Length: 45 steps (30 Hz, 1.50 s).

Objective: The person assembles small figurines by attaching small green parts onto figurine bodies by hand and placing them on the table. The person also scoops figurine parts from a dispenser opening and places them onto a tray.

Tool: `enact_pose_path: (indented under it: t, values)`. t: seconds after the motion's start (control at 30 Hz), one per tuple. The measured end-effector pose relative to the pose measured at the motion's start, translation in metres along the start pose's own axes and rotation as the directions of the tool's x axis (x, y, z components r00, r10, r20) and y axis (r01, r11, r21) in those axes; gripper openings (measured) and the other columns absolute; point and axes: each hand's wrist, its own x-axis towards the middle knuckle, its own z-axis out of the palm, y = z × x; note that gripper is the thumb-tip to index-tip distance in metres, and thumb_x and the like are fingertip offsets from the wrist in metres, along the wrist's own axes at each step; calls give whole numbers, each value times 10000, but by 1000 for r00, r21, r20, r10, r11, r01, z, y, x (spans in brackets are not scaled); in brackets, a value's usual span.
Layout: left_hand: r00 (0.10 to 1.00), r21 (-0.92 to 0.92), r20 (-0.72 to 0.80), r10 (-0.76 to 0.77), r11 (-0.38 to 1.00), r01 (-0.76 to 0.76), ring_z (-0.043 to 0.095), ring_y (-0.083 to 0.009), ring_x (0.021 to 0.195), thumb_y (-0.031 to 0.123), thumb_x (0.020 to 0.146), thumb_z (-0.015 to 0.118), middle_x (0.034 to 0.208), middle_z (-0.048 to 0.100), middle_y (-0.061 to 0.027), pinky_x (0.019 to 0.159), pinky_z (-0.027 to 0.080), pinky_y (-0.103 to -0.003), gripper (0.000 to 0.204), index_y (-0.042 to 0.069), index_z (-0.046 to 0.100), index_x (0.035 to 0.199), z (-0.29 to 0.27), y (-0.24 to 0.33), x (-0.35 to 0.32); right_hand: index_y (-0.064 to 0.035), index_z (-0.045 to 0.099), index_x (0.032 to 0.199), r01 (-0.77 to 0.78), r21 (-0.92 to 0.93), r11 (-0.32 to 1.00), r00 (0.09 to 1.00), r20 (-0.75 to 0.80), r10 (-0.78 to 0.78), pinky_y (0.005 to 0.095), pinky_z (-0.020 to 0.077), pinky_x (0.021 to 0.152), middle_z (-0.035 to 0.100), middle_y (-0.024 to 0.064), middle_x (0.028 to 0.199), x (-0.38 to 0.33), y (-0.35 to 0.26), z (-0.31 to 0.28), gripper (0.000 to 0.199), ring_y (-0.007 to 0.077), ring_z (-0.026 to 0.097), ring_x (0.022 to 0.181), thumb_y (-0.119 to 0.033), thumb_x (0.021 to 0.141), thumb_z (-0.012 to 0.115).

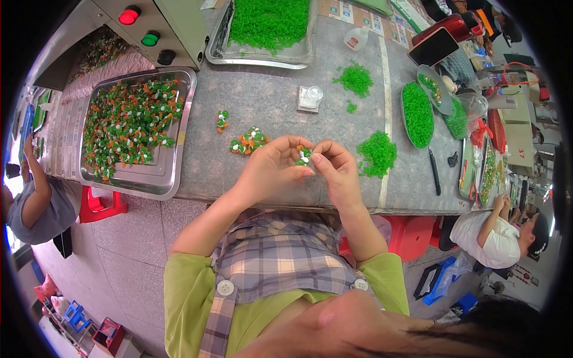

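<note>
Between my two hands is a small green, white and orange plastic figure [304, 156]. My left hand [276, 164] pinches it from the left, thumb below and fingers curled above. From the right, thumb and forefinger of my right hand [335, 168] close on its edge; what they grip there is too small to make out. Just beyond my left hand lies a small heap of like figures [249, 141], with a few more pieces [222, 121] farther left. A pile of small green pieces [377, 154] lies right of my right hand.
A metal tray [186, 113] full of such figures stands at left, beside a machine with lit buttons [140, 27]. Another tray [262, 61] holds green pieces at the back. Rightward are a white dish [308, 98], an oval bowl [416, 116] and a black pen-like tool [434, 173]. Co-workers sit either side.
</note>
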Motion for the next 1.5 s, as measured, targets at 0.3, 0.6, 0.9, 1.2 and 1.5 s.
enact_pose_path:
  t: [0.3, 0.6, 0.9, 1.2, 1.5]
  values:
    - [999, -49, 3, -39, 998, 39, 534, -66, 728, 5, 732, 619, 861, 529, -22, 602, 454, -185, 381, -8, 449, 1072, 2, 2, 0, -19, 523, 816, 66, -10, 998, 996, -52, -67, 174, 388, 615, 551, 0, 763, -4, 6, 3, 76, 35, 487, 693, -82, 811, 565]
    - [996, 267, -32, 82, 961, -70, 523, -63, 703, 63, 733, 646, 835, 519, -17, 602, 447, -185, 382, 9, 474, 1070, 2, -4, 0, -23, 520, 792, 54, -62, 997, 995, -83, -59, 162, 369, 582, 539, -13, 719, -4, 6, 1, 75, 18, 465, 647, -73, 791, 575]
    - [976, 690, -14, 217, 708, -147, 529, -118, 654, 114, 701, 674, 753, 542, -42, 605, 449, -236, 370, 57, 532, 1038, 6, 5, -1, -26, 509, 727, -21, -429, 903, 996, -88, -19, 145, 325, 491, 496, -46, 628, -1, -3, -4, 85, -3, 409, 555, -33, 753, 590]
    - [991, 618, -12, 137, 780, -100, 485, -74, 638, 121, 684, 694, 732, 504, -7, 596, 427, -207, 400, 42, 535, 1042, 6, 10, -1, -37, 523, 762, -112, -288, 951, 994, -31, 108, 139, 338, 520, 520, -40, 684, -2, -15, -10, 79, 3, 446, 600, -62, 762, 599]
    - [965, 721, 28, 262, 663, -201, 522, -118, 623, 127, 692, 687, 725, 526, -39, 581, 441, -236, 394, 42, 520, 1038, 9, 3, 1, -52, 500, 719, -124, -74, 990, 992, -47, 121, 160, 317, 495, 488, -44, 642, -2, -5, -7, 96, 13, 417, 563, -70, 775, 576]
